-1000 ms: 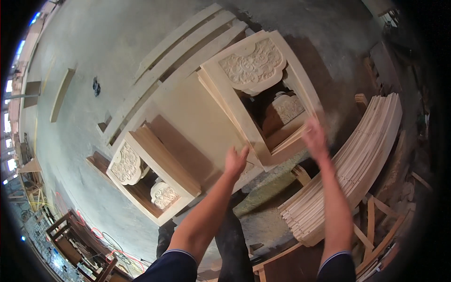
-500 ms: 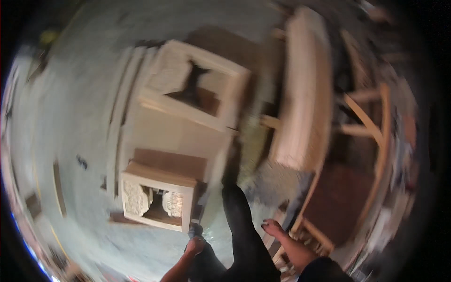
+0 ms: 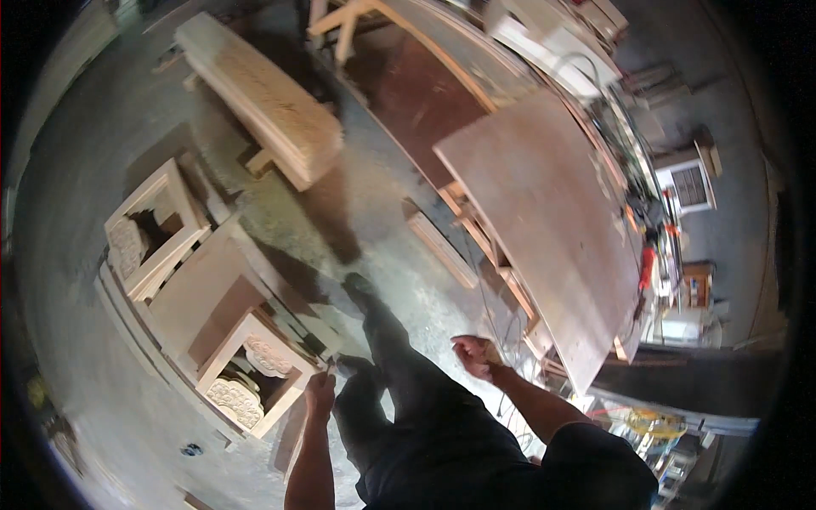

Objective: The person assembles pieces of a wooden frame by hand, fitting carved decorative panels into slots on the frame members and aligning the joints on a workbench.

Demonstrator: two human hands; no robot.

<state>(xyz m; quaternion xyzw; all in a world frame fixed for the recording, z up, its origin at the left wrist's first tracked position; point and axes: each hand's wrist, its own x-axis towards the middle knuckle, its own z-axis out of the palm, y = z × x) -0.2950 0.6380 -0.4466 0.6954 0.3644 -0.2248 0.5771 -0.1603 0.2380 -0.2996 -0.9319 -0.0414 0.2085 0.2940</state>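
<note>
My left hand hangs low beside my leg, close to the corner of a carved wooden box frame on the floor; I cannot tell whether it touches it. My right hand is loosely curled in front of my body, holding nothing that I can see. A second carved frame lies further left. A large flat brown board rests on a wooden stand to my right. My dark-trousered legs stride over the dusty concrete floor.
A stack of long carved planks lies across supports at the upper left. A short wooden block sits on the floor. Tools, cables and a small cabinet crowd the right edge.
The view has swung right from the two carved frames toward the board on its stand. Both hands have dropped from the upper frame to beside my body.
</note>
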